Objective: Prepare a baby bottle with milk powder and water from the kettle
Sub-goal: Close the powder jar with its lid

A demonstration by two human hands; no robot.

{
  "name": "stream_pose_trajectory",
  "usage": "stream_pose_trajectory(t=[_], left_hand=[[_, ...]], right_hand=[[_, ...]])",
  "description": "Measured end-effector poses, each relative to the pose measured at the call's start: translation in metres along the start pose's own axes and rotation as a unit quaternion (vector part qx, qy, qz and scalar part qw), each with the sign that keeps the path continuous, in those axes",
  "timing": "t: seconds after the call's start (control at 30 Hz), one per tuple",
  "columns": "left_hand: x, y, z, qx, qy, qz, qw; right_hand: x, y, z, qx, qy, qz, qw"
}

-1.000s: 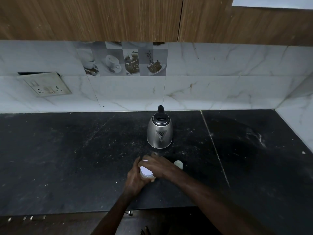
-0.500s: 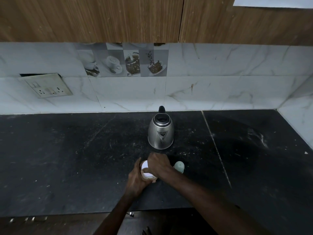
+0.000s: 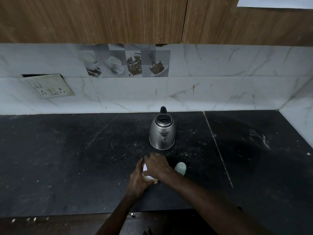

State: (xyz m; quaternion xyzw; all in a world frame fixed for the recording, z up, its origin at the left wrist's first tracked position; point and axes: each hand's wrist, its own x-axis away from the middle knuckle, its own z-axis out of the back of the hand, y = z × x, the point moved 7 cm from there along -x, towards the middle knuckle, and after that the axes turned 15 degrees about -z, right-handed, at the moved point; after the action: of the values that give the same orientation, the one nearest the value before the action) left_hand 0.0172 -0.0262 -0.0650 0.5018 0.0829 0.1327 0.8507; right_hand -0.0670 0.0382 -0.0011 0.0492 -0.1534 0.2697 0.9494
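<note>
A small container with a white lid (image 3: pixel 146 168) stands on the black counter, mostly hidden by both hands. My left hand (image 3: pixel 138 181) grips its body from the left and below. My right hand (image 3: pixel 156 165) lies over its top with fingers curled round the lid. Just to the right stands the pale green baby bottle (image 3: pixel 180 168), upright and untouched. A steel electric kettle (image 3: pixel 162 133) with a black lid and handle stands behind the hands, its spout facing me.
The black stone counter (image 3: pixel 67 158) stretches wide to both sides. A marble-tiled wall runs along the back and the right corner. A socket plate (image 3: pixel 49 86) hangs loose on the wall at left. Wooden cabinets hang overhead.
My right hand has shifted a little over the lid, covering more of it. The left hand keeps its grip on the container. Kettle and bottle have not moved.
</note>
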Motion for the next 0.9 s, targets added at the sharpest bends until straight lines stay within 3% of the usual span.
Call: stream_pose_trajectory(t=[0.17,0.3,0.43,0.53,0.73,0.9], left_hand=[[0.002,0.0,0.001,0.007,-0.001,-0.016,1.0],[0.0,-0.003,0.0,0.017,-0.006,0.0,1.0],[-0.002,-0.005,0.002,0.019,-0.01,0.001,1.0],[-0.002,-0.002,0.003,0.025,-0.009,0.0,1.0],[-0.004,0.001,0.003,0.022,-0.027,0.0,0.999],[-0.004,0.0,0.002,0.016,-0.033,0.008,0.999]], right_hand=[[0.006,-0.007,-0.014,0.022,0.001,0.046,0.999],[0.007,-0.003,-0.012,0.023,-0.018,0.141,0.99],[0.014,0.004,-0.007,-0.043,-0.021,0.215,0.975],[0.019,0.025,-0.009,-0.119,-0.043,0.225,0.966],[0.018,0.02,-0.006,-0.134,-0.093,0.245,0.956],[0.022,0.019,-0.002,-0.128,-0.059,0.298,0.944]])
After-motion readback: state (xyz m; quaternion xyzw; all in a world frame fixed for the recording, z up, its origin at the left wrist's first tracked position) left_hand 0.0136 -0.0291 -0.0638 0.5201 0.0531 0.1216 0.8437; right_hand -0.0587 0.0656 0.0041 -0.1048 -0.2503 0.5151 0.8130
